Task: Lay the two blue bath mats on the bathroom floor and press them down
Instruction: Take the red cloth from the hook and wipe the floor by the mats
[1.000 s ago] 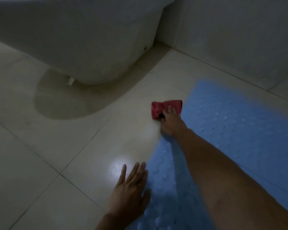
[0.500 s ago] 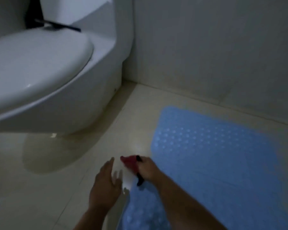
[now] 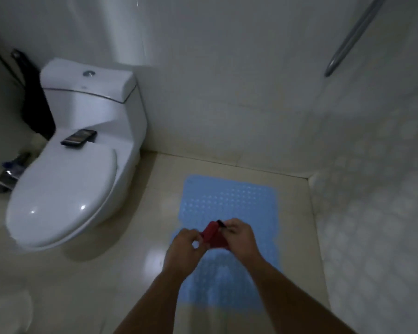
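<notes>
I see both hands, left hand (image 3: 184, 247) and right hand (image 3: 240, 236), closed on a red cloth (image 3: 214, 236) above the flat blue bath mat (image 3: 229, 203).

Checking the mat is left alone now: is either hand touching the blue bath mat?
Apart. The head view shows the left hand and right hand raised above the blue bath mat, both gripping a red cloth.

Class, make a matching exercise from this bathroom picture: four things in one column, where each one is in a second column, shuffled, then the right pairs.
Things
1. phone
2. mat
3. red cloth
4. metal bar

Places
A. on the floor
B. on the wall, top right
C. on the toilet lid
D. held in both hands

Pairs: 1-C, 2-A, 3-D, 4-B
</notes>
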The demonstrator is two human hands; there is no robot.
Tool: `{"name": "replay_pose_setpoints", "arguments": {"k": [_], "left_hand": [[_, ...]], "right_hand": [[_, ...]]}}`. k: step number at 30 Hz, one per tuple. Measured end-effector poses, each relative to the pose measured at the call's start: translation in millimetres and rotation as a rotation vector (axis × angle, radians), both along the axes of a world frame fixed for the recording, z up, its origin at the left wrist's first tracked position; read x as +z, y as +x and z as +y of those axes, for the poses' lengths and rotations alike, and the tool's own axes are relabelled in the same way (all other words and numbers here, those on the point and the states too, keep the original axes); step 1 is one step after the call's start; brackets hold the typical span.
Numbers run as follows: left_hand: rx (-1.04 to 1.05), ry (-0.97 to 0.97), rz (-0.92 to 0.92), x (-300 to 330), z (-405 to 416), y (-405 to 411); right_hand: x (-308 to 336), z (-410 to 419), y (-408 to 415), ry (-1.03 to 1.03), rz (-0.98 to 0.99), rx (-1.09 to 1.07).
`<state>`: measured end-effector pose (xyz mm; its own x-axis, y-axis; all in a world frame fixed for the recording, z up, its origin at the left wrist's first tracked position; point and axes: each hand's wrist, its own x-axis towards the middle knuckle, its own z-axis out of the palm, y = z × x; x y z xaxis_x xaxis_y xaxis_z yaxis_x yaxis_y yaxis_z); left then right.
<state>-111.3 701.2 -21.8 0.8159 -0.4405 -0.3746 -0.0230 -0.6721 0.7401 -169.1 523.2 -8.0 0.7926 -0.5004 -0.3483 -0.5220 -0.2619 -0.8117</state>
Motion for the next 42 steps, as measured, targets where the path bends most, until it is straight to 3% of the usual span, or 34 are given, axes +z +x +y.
{"name": "replay_pose_setpoints", "arguments": {"k": [5, 14, 24, 30, 35, 42], "left_hand": [[-0.291, -0.028, -0.092, 180.9, -25.5, -5.4], [-0.261, -0.224, -0.256, 379.1, -98.5, 20.9], [-0.116, -0.448, -0.203, 461.0, -174.1, 18.4], [0.042, -0.466, -0.354, 504.1, -174.9, 6.4], [0.226, -0.406, -0.555, 541.5, -116.8, -5.6], [0.45, -0.042, -0.853, 614.3, 35.2, -54.8]], "right_hand": [[174.0, -33.3, -27.5, -0.246, -0.079, 0.122], [377.2, -92.1, -16.7, -0.238, -0.282, 0.199], [470.8, -183.8, -1.3, -0.154, -0.515, 0.305], [501.3, -194.0, 20.8, -0.125, -0.565, 0.468], [539.8, -149.5, 51.1, -0.07, -0.652, 0.602], [604.1, -0.9, 75.4, -0.007, -0.782, 0.982]]}}
